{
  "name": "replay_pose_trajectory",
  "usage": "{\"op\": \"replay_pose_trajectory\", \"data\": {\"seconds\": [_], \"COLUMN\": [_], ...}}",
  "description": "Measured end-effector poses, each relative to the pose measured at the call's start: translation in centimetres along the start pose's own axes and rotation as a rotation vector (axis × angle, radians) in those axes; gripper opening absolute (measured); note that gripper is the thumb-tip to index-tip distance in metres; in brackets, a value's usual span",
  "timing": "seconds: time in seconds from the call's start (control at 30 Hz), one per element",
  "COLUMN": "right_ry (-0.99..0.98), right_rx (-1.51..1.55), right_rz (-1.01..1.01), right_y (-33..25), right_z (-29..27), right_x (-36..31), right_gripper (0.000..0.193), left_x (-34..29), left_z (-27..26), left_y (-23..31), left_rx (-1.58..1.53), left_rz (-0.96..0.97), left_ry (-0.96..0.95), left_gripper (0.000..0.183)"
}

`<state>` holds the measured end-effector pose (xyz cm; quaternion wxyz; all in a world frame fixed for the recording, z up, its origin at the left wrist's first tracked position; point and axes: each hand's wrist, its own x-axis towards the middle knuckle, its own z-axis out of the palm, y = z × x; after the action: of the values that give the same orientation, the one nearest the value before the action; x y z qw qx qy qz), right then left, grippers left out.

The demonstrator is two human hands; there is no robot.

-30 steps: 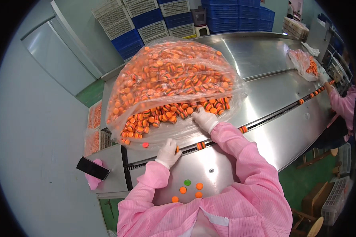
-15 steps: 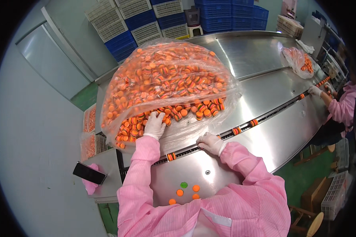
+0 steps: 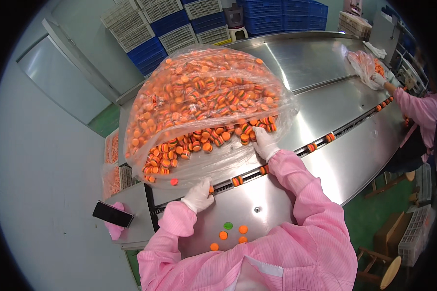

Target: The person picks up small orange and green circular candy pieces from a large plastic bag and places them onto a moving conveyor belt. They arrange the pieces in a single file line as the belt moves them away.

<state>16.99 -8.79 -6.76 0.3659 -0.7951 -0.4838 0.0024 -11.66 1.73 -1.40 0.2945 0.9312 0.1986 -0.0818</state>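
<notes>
A large clear plastic bag (image 3: 204, 104) lies on the steel table, full of short round striped candies (image 3: 170, 155) with orange ends, which spill toward its open near edge. My gloved left hand (image 3: 198, 195) is at the narrow slotted track (image 3: 223, 187), its fingers closed on a striped candy (image 3: 211, 189). At the bag's right opening, my gloved right hand (image 3: 265, 144) has its fingers curled against a striped candy (image 3: 252, 136) of the pile; the fingertips are partly hidden. More striped candies (image 3: 237, 181) sit in the track between and beyond my hands.
Loose orange discs (image 3: 223, 235) and a green disc (image 3: 228, 226) lie near me; a red piece (image 3: 174, 182) lies by the bag. A phone (image 3: 112, 214) rests at left. A co-worker's pink sleeve (image 3: 415, 109) reaches toward another bag (image 3: 361, 68). Stacked crates (image 3: 177, 39) stand behind.
My left hand has come out of the pile and down to the track. The right hand has moved from the track up to the pile. Candies in the track have shifted rightward; a red piece now shows.
</notes>
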Motion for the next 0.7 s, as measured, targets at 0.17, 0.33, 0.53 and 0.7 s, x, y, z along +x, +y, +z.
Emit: {"op": "replay_pose_trajectory", "data": {"seconds": [0.17,0.33,0.53,0.7], "right_ry": [-0.057,-0.143,-0.198,-0.206], "right_rx": [0.02,0.063,0.067,-0.019], "right_rz": [0.002,-0.044,-0.175,-0.32], "right_y": [0.9,0.8,-0.6,-2.9], "right_z": [0.4,-2.0,-1.8,-3.9], "right_x": [0.3,-0.6,-0.8,-2.4], "right_gripper": [0.037,0.027,0.02,0.019], "left_x": [-1.0,0.5,9.7,12.1], "left_z": [1.6,-1.5,-2.2,-3.2], "left_y": [0.2,3.1,-4.1,-3.6], "left_rx": [0.137,0.214,0.371,0.346], "left_rz": [0.021,-0.004,0.241,0.057], "left_ry": [0.073,0.103,0.59,0.379], "left_gripper": [0.06,0.053,0.039,0.03]}}
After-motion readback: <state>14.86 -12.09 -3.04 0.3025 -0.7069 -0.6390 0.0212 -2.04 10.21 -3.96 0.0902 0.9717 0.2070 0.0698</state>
